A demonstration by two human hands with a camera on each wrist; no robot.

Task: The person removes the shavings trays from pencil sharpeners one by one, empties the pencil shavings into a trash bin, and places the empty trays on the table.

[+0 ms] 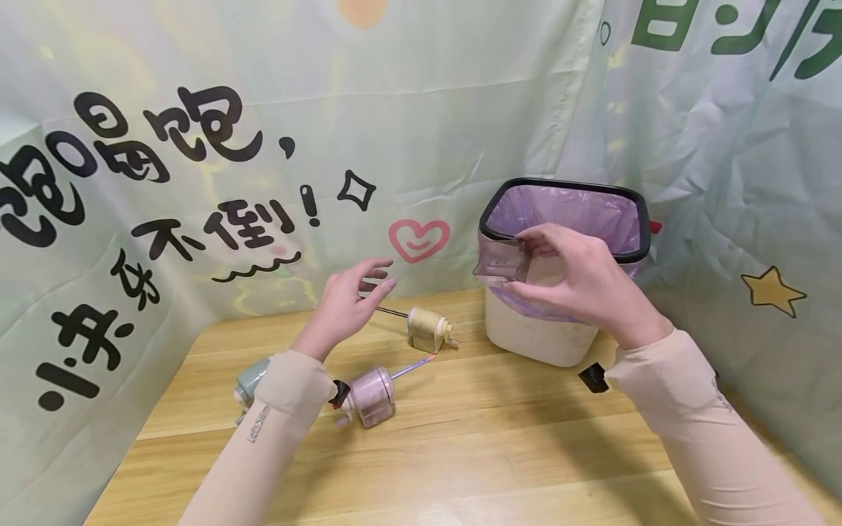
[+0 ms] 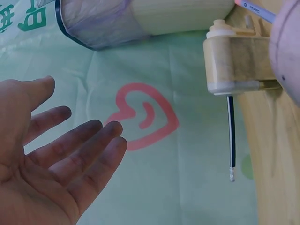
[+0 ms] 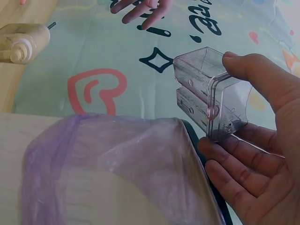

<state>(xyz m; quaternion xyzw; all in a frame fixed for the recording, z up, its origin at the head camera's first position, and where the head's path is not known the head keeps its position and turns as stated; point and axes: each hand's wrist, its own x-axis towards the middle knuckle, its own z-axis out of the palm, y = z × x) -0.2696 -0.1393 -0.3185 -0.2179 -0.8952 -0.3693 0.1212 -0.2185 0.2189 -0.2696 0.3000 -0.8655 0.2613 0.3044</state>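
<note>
My right hand [image 1: 579, 274] holds a small clear purple plastic drawer [image 1: 501, 259] [image 3: 211, 96] at the near left rim of a cream waste bin [image 1: 536, 332] lined with a purple bag [image 3: 108, 159]. Thumb and fingers [image 3: 243, 164] wrap its back end. My left hand [image 1: 351, 296] [image 2: 56, 150] hovers open above the wooden table, palm bare, fingers spread. Below it lie a cream pencil sharpener [image 1: 427, 329] [image 2: 234, 61] with a dark pencil [image 2: 230, 136] stuck in it, and a pink sharpener [image 1: 371, 394] holding a pink pencil.
A pale green sharpener [image 1: 250, 383] lies partly hidden under my left sleeve. A small black object [image 1: 594, 376] sits on the table [image 1: 460, 453] by the bin's base. Printed green cloth [image 1: 395, 109] walls off the back and both sides.
</note>
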